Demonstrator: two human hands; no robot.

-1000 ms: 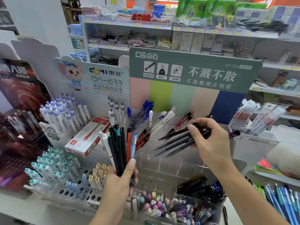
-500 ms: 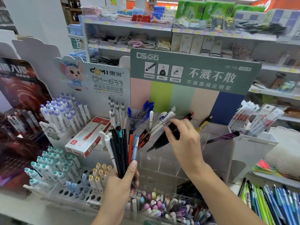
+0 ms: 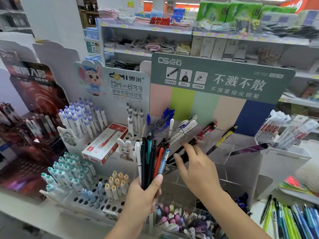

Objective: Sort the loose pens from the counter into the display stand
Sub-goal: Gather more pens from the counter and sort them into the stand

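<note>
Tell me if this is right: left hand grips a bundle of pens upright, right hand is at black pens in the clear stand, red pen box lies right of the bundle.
No: the head view shows the red pen box lying left of the bundle of pens. The rest holds: left hand grips it upright, right hand is at the black pens in the clear stand.

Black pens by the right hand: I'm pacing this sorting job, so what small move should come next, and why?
Probably lift the right hand off the black pens, which already lean in the stand, and pick one pen from the bundle that the left hand grips unsorted.
</note>
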